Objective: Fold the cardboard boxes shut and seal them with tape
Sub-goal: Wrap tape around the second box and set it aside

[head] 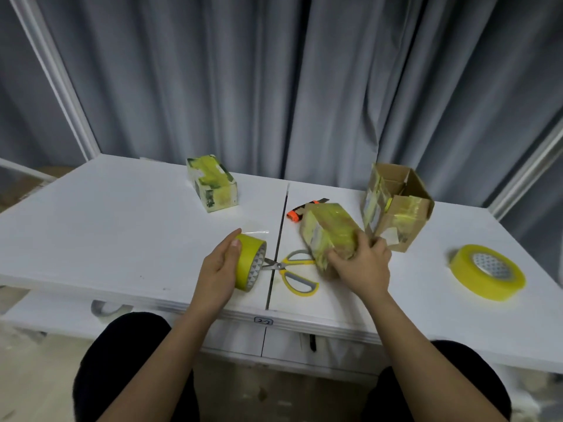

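Head view, looking down at my two hands over the white table (122, 208). My left hand (217, 274) is wrapped around a roll of yellow tape (250, 261), held on edge, with a short clear tail (254, 232) sticking out from its top toward the far side. My right hand (362, 266) clamps the near end of a small cardboard box (327, 236), tipped up off the table and already heavily banded in yellow tape. I judge I am mid-sealing on this box: roll in one hand, box in the other, loose end not yet laid down.

Next, the tail has to meet a box face squarely, so the box wants turning to show an untaped seam, then a steady pull and a cut. The yellow-handled scissors (297, 271) lie between my hands, blades pointing toward the roll.

Farther out, another taped box (214, 187) sits at the back left, an open-topped box (396, 205) stands just beside my right hand, and a second roll (487, 274) lies flat well to the right.

An orange tool (295, 215) is mostly hidden behind the held box; I cannot tell what it is. The held box's flaps are covered by tape and fingers, and motion blur softens it.
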### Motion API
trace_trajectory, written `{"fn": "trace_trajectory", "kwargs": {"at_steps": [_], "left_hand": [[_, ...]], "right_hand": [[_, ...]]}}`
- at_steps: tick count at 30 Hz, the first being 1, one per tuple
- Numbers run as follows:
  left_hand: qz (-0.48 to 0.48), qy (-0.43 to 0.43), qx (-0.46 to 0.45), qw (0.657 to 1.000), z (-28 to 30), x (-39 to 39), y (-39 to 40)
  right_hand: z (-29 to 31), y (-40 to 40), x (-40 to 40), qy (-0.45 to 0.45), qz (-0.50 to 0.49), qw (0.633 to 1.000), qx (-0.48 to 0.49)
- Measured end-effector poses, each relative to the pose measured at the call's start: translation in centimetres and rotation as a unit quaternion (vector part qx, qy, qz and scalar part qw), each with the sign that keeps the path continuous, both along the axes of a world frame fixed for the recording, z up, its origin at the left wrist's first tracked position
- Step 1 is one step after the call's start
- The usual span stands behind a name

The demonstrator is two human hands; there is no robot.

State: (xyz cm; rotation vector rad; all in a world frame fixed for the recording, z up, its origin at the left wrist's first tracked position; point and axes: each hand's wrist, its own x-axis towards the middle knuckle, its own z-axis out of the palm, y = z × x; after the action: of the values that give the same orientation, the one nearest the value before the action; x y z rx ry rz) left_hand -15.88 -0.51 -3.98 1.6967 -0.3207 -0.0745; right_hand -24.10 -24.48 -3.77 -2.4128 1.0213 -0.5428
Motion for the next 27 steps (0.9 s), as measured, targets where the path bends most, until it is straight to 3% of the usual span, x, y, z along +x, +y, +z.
{"fn": "trace_trajectory", "kwargs": {"at_steps": [4,6,8,10,12,14,17,19,23,27], "left_hand": [[-0.006,-0.003,-0.001,1.0,0.0,-0.2,-0.6],[-0.005,-0.005,-0.005,1.0,-0.1,-0.3,-0.6],[-0.003,-0.002,-0.008,1.0,-0.1,-0.3,-0.4],[0.005,0.0,-0.008,1.0,-0.1,-0.3,-0.1],[0.015,0.002,-0.006,1.0,-0.1,-0.1,0.5],[0.022,0.006,-0.009,1.0,0.1,-0.2,1.2],[0.03,0.009,-0.009,0.999,0.5,-0.2,2.8],[0.038,0.006,-0.005,0.999,0.5,0.2,4.3],[0.063,-0.008,0.001,0.998,0.2,1.5,6.7],[0.074,-0.009,-0.012,0.997,0.0,2.6,7.5]], "right_hand": [[-0.3,-1.6,-1.6,0.022,-0.059,0.998,-0.03],[-0.7,-1.9,-2.1,0.106,-0.066,0.991,-0.037],[-1.4,-1.4,-2.2,0.179,-0.056,0.973,-0.134],[-1.6,-0.2,-1.6,0.126,0.024,0.96,-0.248],[-1.9,1.4,-0.2,0.1,0.18,0.93,-0.305],[-2.7,2.9,1.6,0.164,0.306,0.9,-0.265],[-3.4,3.4,4.4,0.258,0.32,0.9,-0.148],[-3.0,3.6,5.5,0.273,0.322,0.896,-0.14],[-2.5,4.8,6.5,0.195,0.335,0.907,-0.167],[-2.5,8.6,9.2,0.135,0.317,0.936,-0.078]]}}
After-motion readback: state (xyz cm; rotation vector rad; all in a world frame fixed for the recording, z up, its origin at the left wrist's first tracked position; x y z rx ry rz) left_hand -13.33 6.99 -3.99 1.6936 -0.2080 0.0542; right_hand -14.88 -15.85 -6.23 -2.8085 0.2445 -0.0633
